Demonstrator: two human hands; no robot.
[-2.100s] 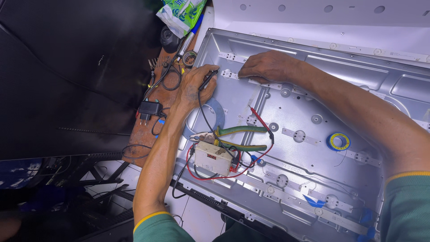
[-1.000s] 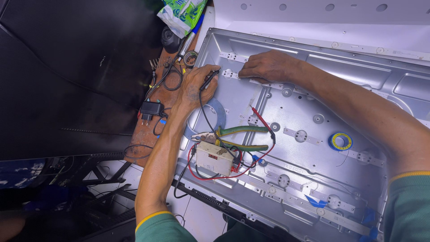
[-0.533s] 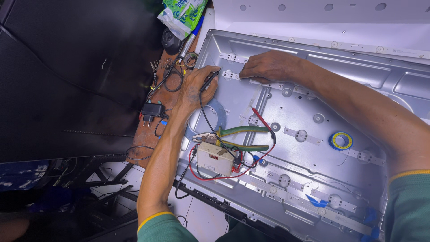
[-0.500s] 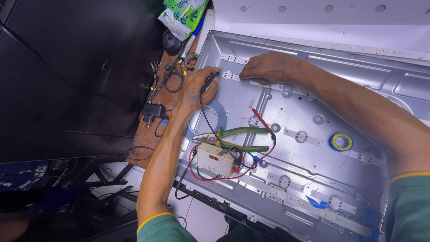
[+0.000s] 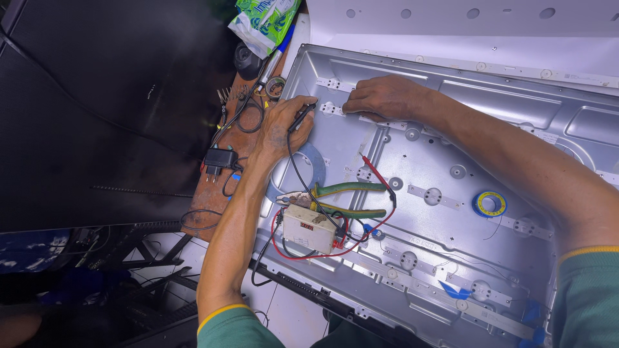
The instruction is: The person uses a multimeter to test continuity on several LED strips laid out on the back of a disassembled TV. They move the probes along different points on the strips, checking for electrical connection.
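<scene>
Two hands are at work at the far left corner of the metal back panel point(image 5: 490, 122): a black probe point(image 5: 302, 117) is gripped pen-like in the left hand point(image 5: 284, 125), its tip set on the LED strip point(image 5: 332, 108), which is pinned flat by the curled right hand point(image 5: 383, 96). A testing step is judged underway; a steady tip is called for next. The panel's raised rim lies close on the left, with open room rightward.
</scene>
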